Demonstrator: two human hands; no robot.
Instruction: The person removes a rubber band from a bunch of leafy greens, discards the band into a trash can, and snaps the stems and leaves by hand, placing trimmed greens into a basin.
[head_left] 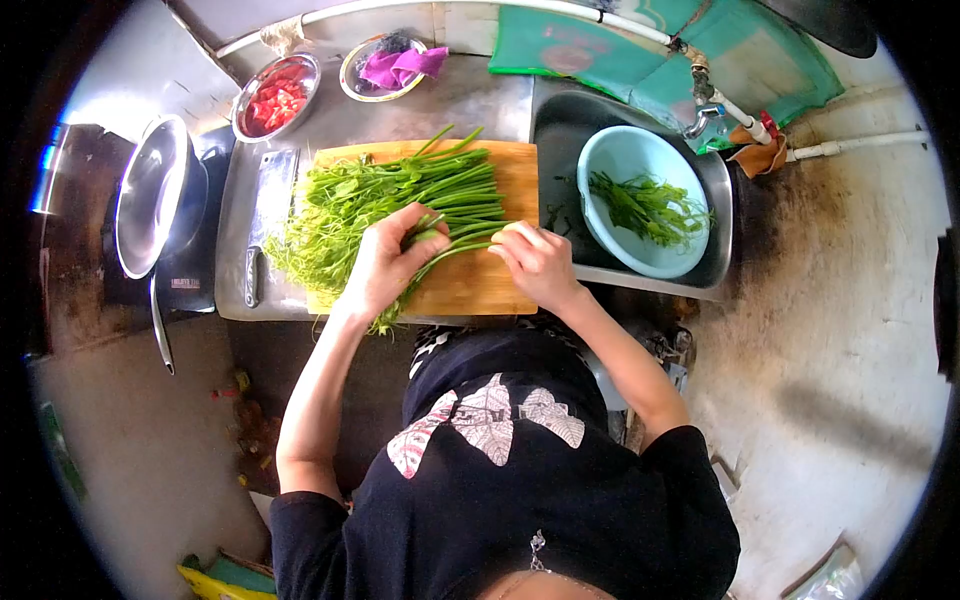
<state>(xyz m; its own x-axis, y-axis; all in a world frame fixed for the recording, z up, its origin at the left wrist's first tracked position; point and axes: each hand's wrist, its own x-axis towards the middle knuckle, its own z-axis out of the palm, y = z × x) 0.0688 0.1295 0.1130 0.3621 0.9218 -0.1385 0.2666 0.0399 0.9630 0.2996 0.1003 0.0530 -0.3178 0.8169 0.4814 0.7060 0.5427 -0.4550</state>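
Observation:
A large heap of leafy green stems [400, 190] lies across the wooden cutting board [517, 290], leaves to the left and stem ends to the right. My left hand [395, 255] is closed around some stems at the near side of the heap. At the right edge of the board, my right hand [535, 260] pinches the ends of a few stems that run across from the left hand. Left of the board, a cleaver [272, 205] rests flat on the steel counter, its dark handle toward me.
On the right, a light blue basin [650, 262] with more greens sits in the steel sink [560, 115] below a tap [705, 118]. Behind the board stand a bowl of cut red pieces [275, 103] and a bowl with a purple cloth [403, 67]. A wok [152, 200] is at far left.

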